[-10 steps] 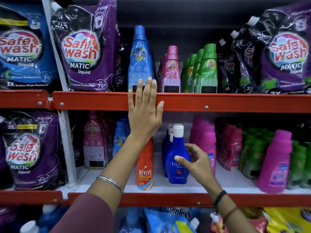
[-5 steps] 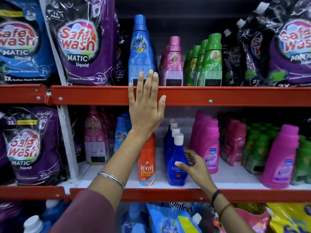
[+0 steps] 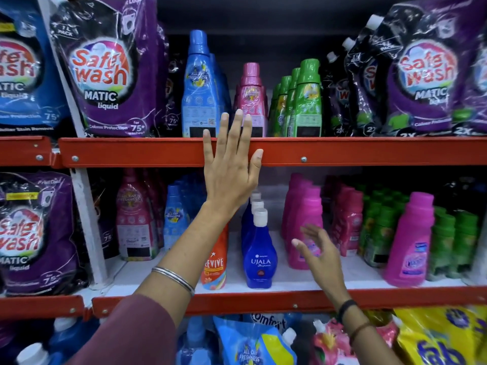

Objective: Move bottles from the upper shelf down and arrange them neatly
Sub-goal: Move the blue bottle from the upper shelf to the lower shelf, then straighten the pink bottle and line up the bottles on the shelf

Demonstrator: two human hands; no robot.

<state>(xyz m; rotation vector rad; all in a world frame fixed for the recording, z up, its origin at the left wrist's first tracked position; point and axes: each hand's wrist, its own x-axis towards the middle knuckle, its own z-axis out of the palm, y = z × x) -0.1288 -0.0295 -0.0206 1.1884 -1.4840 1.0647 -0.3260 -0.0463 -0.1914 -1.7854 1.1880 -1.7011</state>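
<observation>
On the upper shelf [image 3: 342, 151] stand a tall light-blue bottle [image 3: 199, 88], a pink bottle [image 3: 251, 101] and a row of green bottles [image 3: 307, 101]. My left hand [image 3: 229, 167] is raised flat with fingers spread, its fingertips over the shelf's red edge, between the blue and pink bottles, and it holds nothing. On the lower shelf [image 3: 290, 277] a dark-blue Ujala bottle [image 3: 259, 254] with a white cap fronts a row, beside an orange Revive bottle [image 3: 214, 264]. My right hand [image 3: 319, 251] hovers open just right of the Ujala bottle, apart from it.
Purple Safewash pouches [image 3: 105, 72] stand at both ends of the upper shelf. Magenta Vanish bottles [image 3: 409, 243], more pink bottles [image 3: 303, 222] and green bottles [image 3: 379, 227] crowd the lower shelf's right half. Pouches and bottles fill the shelf below.
My right hand has let go of the Ujala bottle and moved right with fingers spread. My left hand has stayed by the upper shelf edge.
</observation>
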